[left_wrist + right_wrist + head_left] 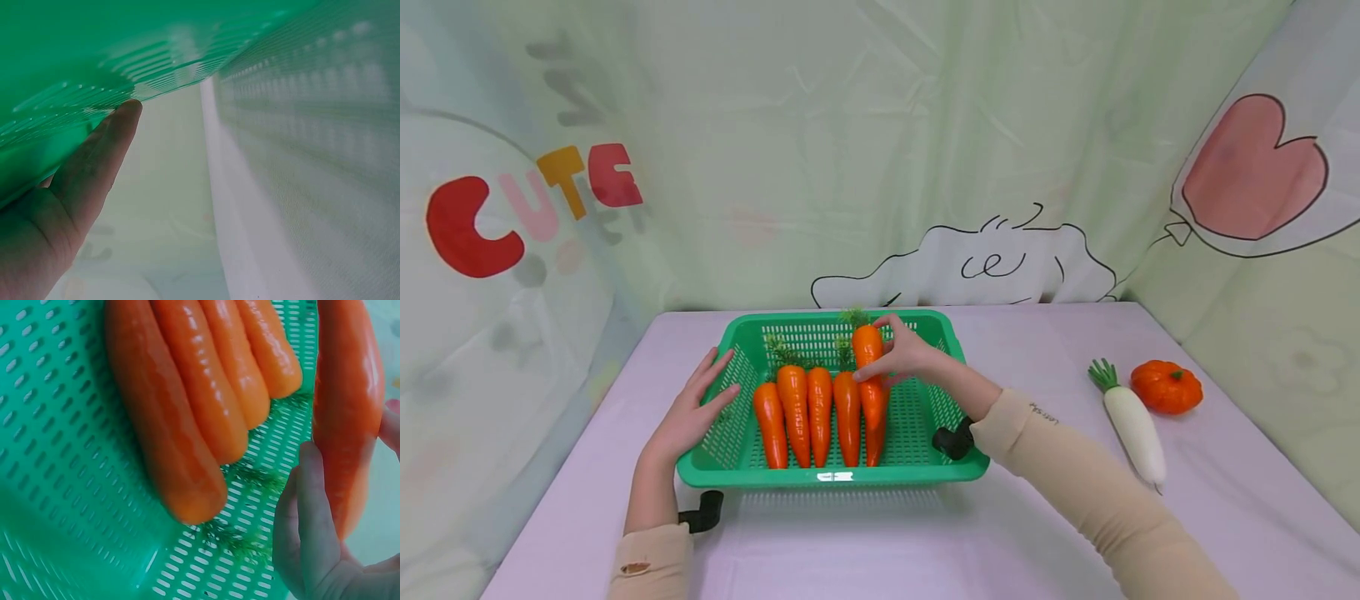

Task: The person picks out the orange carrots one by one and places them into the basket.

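A green plastic basket (745, 477) holds several orange carrots (794, 417) with green tops, lying side by side. My right hand (904, 354) pinches one carrot (869, 367) between thumb and fingers, over the right end of the row. The right wrist view shows this held carrot (347, 412) apart from the row, with fingers on one side and the thumb on the other. At the basket's left side, my left hand (691, 414) has its fingers extended. In the left wrist view, a straight finger (115, 147) lies against the basket's slotted wall (150, 59).
To the right on the pale tablecloth (1022, 533) lie a white radish (1135, 433) with a green top and an orange pumpkin (1167, 387). A printed curtain (775, 150) hangs behind and along both sides of the table.
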{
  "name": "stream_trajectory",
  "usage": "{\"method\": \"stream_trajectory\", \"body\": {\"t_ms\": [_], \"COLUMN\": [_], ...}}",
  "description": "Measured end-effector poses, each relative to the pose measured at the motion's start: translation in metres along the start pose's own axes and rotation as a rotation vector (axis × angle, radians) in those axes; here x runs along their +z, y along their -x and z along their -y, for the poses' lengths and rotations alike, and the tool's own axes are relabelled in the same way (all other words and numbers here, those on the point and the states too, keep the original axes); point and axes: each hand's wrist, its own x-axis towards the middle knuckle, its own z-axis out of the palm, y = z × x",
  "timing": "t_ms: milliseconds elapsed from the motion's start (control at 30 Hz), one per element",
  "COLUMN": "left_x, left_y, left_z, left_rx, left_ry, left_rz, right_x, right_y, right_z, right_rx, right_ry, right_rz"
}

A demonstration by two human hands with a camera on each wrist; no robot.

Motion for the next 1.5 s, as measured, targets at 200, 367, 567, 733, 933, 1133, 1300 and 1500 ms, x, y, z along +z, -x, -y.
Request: {"method": "stream_trajectory", "body": {"t_ms": [200,367,567,733,933,1133,1300,1500], "left_x": [0.001,0.001,0.002,0.003,0.004,0.004,0.004,0.002], "left_y": [-0.001,-0.001,-0.001,-0.001,-0.003,-0.003,-0.004,-0.005], "left_z": [-0.001,0.000,-0.001,-0.001,0.000,0.002,0.001,0.002], "left_rx": [0.007,0.006,0.003,0.000,0.000,0.005,0.006,0.003], "left_ry": [0.001,-0.001,0.004,0.006,0.011,0.007,0.003,-0.003], "left_rz": [0.000,-0.002,0.002,0.003,0.003,0.000,0.000,0.004], "right_x": [0.007,0.013,0.019,0.022,0.022,0.023,0.022,0.018], "right_y": [-0.004,-0.011,-0.013,-0.011,-0.013,-0.014,-0.011,-0.008], "right_z": [-0.006,-0.012,-0.016,-0.015,-0.017,-0.018,-0.015,-0.013], "right_rx": [0.026,0.042,0.060,0.055,0.085,0.089,0.099,0.106], "right_ry": [0.036,0.067,0.130,0.175,0.183,0.184,0.167,0.196], "right_rz": [-0.011,-0.015,-0.031,-0.041,-0.045,-0.048,-0.045,-0.027]}}
